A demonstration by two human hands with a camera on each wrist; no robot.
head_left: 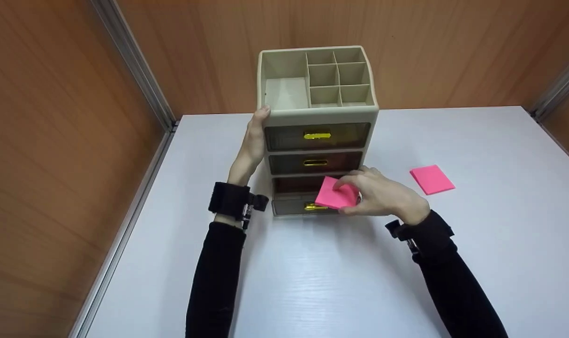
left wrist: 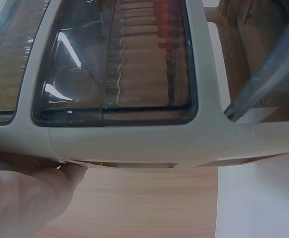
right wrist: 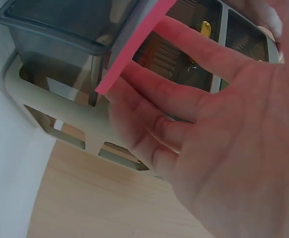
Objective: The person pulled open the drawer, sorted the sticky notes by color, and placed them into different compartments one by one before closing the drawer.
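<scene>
Pink square sticky-note pad (head_left: pixel 336 193) sits pinched in my right hand (head_left: pixel 383 197), thumb on top and fingers (right wrist: pixel 184 99) under it. I hold it tilted, just over the open bottom drawer (head_left: pixel 296 204) of the beige plastic drawer box (head_left: pixel 318 111). That drawer is smoky grey, see-through plastic with a shiny gold handle (head_left: pixel 312 207), and it is pulled out toward me at about 6 o'clock from the box.

My left hand (head_left: pixel 252 145) is at 9 o'clock from the box. It presses flat on the box's left side, with the thumb hooked on the front top edge.

Above the open drawer are two more grey drawers, both pushed in. On top of the box is an open tray split into little boxes.

A second pink square pad (head_left: pixel 432 179) lies flat on the white table (head_left: pixel 312 281), at 3 o'clock from the box and well apart from it.
</scene>
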